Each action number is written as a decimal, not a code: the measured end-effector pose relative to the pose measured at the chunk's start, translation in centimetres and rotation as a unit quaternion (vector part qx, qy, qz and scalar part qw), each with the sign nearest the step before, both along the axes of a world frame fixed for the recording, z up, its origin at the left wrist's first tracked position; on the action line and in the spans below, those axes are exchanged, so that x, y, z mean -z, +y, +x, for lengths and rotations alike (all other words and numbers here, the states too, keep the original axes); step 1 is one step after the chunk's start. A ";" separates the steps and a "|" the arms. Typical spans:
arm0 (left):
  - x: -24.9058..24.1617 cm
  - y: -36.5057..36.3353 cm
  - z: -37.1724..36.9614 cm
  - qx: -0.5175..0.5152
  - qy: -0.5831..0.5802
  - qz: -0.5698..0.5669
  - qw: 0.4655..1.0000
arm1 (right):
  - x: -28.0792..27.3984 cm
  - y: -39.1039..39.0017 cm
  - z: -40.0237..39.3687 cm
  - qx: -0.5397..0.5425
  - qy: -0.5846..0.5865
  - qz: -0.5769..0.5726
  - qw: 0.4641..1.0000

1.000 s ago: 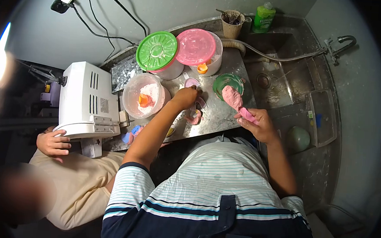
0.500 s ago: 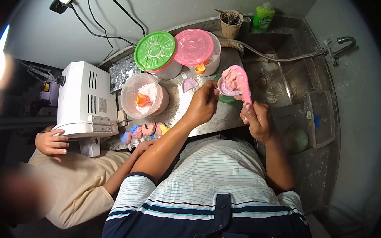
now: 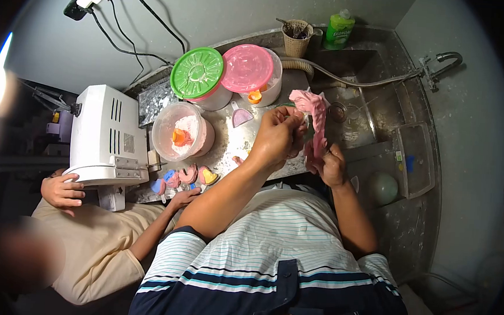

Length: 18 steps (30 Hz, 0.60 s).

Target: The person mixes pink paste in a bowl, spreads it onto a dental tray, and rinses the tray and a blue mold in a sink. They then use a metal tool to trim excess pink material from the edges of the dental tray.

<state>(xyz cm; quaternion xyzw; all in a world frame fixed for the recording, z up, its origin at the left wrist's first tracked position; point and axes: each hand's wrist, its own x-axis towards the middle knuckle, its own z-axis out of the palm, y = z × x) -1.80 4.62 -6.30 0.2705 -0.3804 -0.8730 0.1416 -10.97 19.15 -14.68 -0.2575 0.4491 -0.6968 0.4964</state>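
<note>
My left hand (image 3: 277, 135) is closed around the handle of a dental impression tray, mostly hidden now behind the fingers and pink paste. My right hand (image 3: 332, 165) grips a pink spatula (image 3: 318, 135) thickly coated with pink paste (image 3: 308, 101), its upper end against the tray. On the metal counter to the left lies a lavender impression tray (image 3: 242, 118). Beside it stands an open tub (image 3: 160, 131) of pinkish powder with an orange scoop (image 3: 179, 137) inside. Several impression trays (image 3: 188, 174) filled with coloured material sit near the counter's front edge.
Behind are a green-lidded tub (image 3: 197, 73) and a pink-lidded tub (image 3: 247, 69). A white machine (image 3: 106, 134) stands at left, with a co-worker's hand (image 3: 62, 193) on it. At right is a metal sink (image 3: 354, 135) with a faucet (image 3: 442, 62), a green bottle (image 3: 339, 31) behind.
My left hand has turned, bringing its back and fingers in front of the tray. My right hand has shifted lower, and the paste-covered spatula now stands more upright against the tray.
</note>
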 end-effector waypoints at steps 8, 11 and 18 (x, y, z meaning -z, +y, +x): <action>0.0 -4.8 3.1 0.132 -0.054 -0.099 0.985 | -1.6 5.3 -5.2 0.088 0.294 0.159 0.938; 0.2 -4.9 3.5 0.212 -0.047 -0.099 0.971 | -6.2 3.8 -7.7 0.110 0.443 0.116 0.882; 0.8 -4.8 3.3 0.269 -0.003 -0.001 0.963 | -9.2 0.2 -8.4 -0.082 0.507 0.062 0.856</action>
